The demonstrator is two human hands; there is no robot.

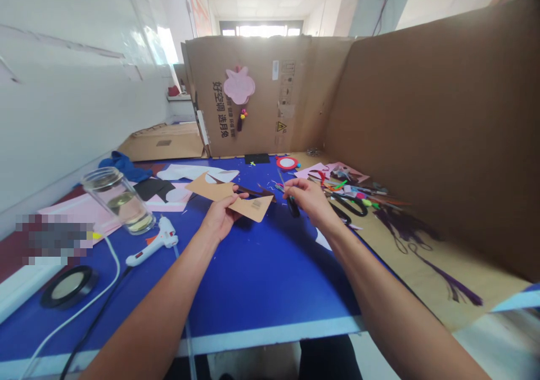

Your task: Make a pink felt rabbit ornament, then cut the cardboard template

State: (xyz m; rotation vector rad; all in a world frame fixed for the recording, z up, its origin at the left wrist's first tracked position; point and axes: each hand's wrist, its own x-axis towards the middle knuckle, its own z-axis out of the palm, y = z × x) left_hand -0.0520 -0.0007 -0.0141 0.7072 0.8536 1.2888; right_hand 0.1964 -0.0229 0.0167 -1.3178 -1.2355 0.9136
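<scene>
My left hand [223,217] is closed on a tan piece of card [248,206] with a curved, cut-away edge and a small printed barcode, held above the blue table. Dark strips lie behind the card, partly hidden by it. To the right of the card, my right hand [307,197] pinches a slim black-handled tool [292,206] with a thin pale blade pointing up and away. Its exact kind is unclear. Near my right wrist lie black-handled scissors [352,205].
A glass jar of liquid [122,200], a white glue gun [158,239] with its cord and a roll of black tape [70,287] are on the left. Purple tassels [447,278] and several craft scraps lie right. Cardboard walls [261,87] enclose the back and right.
</scene>
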